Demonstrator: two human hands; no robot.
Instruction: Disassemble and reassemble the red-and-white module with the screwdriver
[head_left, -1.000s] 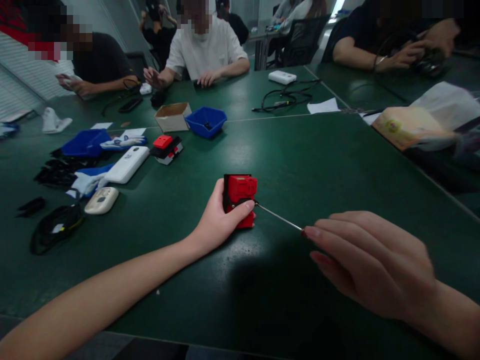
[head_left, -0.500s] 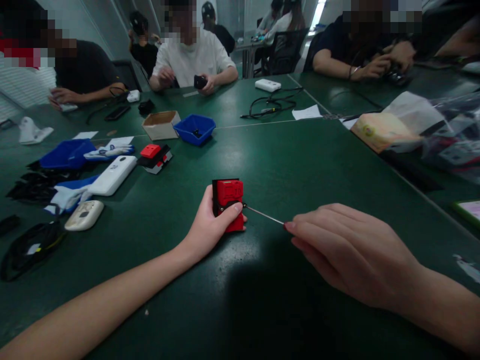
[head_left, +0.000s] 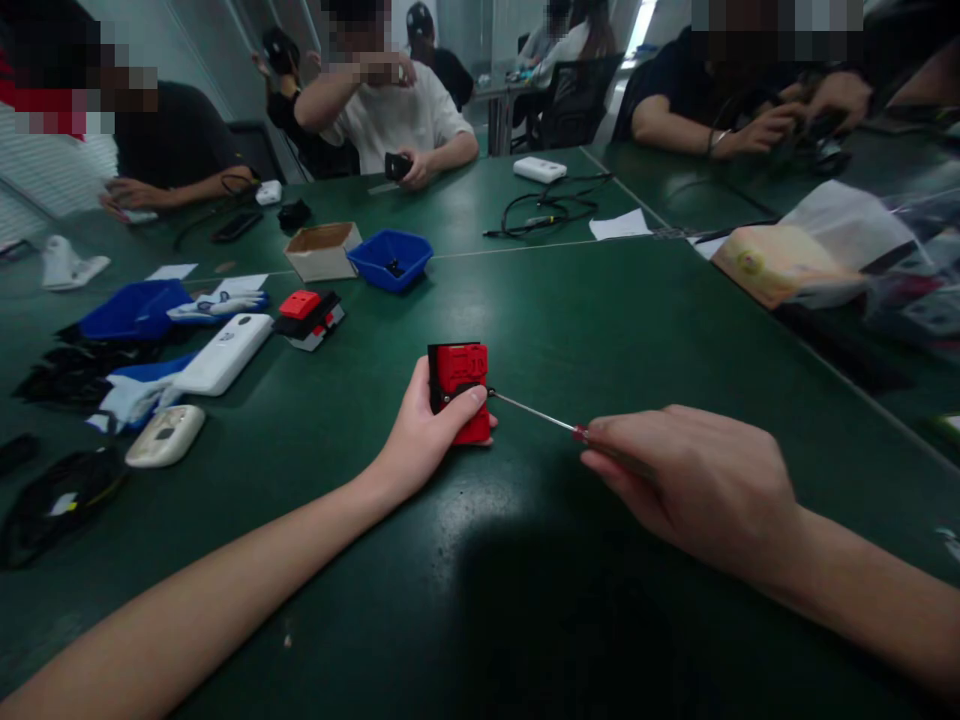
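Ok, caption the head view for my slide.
Left hand grips a red-and-black block while the right hand holds a screwdriver at its edge.

left hand (head_left: 429,420) curled, its thumb (head_left: 463,404) extended; right hand (head_left: 701,485) closed, knuckles (head_left: 739,425) upward, wrist (head_left: 796,545) straight.

A glossy dark green desk (head_left: 600,330), crossed by thin pale seams (head_left: 465,254), carries a small open box (head_left: 324,266) just beside a blue tray (head_left: 379,277) with dark bits (head_left: 394,267) in it; near them sits a red, black and grey block (head_left: 309,318); at left lie blue-and-white gloves (head_left: 217,305), a white oblong case (head_left: 227,355), a rounded cream piece (head_left: 166,437) and a coiled black cable (head_left: 64,505). Toward the far side rest a white oblong device (head_left: 540,169) and a looped dark cord (head_left: 551,212); a sheet of paper (head_left: 621,225) lies near them.
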